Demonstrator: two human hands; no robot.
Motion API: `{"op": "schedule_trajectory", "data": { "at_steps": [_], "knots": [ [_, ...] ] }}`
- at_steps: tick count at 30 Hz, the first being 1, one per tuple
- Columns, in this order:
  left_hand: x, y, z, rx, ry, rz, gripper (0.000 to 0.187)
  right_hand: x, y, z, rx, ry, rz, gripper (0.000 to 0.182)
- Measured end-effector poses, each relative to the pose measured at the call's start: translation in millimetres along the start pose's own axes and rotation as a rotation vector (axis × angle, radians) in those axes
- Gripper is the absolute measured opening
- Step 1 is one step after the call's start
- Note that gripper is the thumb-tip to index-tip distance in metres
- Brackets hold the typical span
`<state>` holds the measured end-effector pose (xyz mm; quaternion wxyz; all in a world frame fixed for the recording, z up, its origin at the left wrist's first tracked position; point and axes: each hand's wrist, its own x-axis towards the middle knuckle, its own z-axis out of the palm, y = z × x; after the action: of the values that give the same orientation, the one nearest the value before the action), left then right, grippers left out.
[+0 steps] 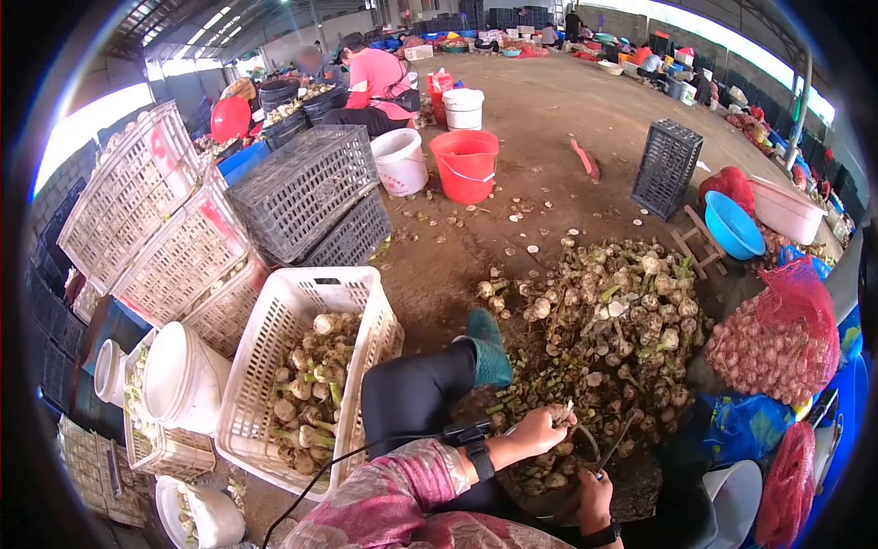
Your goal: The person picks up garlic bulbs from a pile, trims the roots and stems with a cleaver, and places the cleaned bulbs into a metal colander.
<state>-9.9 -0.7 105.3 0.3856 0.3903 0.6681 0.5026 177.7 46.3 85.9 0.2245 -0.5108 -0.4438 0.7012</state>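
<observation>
My left hand (540, 432) is closed round a garlic bulb (569, 408), mostly hidden by the fingers, with a pale end showing. Close to it, lower right, my right hand (594, 499) grips the handles of shears (618, 439), their two long parts spread apart and pointing up toward the left hand. Both hands are over the near side of a large garlic heap (631, 311), soil-stained bulbs with cut stalks among them. To the left of my leg, a white slatted crate (240, 389) holds garlic bulbs (306, 398) with short stalks.
Pink net sacks of garlic (768, 343) stand right of the heap. White buckets (183, 375) and stacked crates (302, 188) line the left. Ahead are a red bucket (465, 169), an upright black crate (666, 169) and a blue basin (732, 224). A person in pink (377, 78) sits beyond.
</observation>
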Motion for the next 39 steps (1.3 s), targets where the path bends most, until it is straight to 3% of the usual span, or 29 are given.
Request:
{"op": "schedule_trajectory", "data": {
  "at_steps": [9,16,23,29,35,39],
  "knots": [
    [2,-15,8,-0.154,-0.032,-0.113,0.022,-8,-11,7,0.041,-0.007,0.024,0.016],
    [1,-7,7,-0.209,0.155,-0.048,0.025,-2,-2,2,-0.015,-0.004,0.007,0.013],
    [1,-9,8,-0.26,0.151,-0.078,0.027,-4,-3,3,-0.018,0.0,-0.008,0.011],
    [2,-15,5,-0.195,0.19,0.02,0.026,4,9,-2,0.008,-0.003,0.019,0.009],
    [12,-35,8,-0.553,0.272,-0.064,0.018,2,4,2,0.002,0.026,0.012,0.01],
    [14,-39,5,-0.529,0.25,-0.072,0.015,-2,-2,5,0.011,0.015,0.022,0.012]
  ]
}}
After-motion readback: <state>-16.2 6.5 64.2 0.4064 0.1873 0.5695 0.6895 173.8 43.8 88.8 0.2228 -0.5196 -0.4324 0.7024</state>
